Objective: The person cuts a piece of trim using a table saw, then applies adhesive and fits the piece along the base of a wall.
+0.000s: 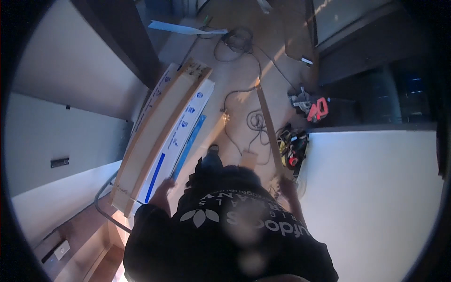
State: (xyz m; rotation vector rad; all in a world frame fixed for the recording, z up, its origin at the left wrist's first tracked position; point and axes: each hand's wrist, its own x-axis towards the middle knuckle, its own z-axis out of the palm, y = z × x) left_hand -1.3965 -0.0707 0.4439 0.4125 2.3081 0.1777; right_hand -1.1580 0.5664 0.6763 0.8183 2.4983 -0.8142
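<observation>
The wooden strip (pixel 268 127) runs from the right hand (pixel 285 184) away across the floor (pixel 235 70), its near end clasped in that hand's fingers. Left of the strip, the left hand (pixel 164 187) touches the near end of the stacked boards (pixel 159 127); whether its fingers grip them cannot be told. Right of the strip lie a red power tool (pixel 317 109) and, around it, loose cables (pixel 244 51).

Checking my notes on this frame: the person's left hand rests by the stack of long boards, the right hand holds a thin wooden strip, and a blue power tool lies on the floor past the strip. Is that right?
Not quite: the power tool is red, not blue. The head view shows it on the floor beyond the thin wooden strip, which the right hand holds. The left hand does sit by the stack of long boards.
</observation>
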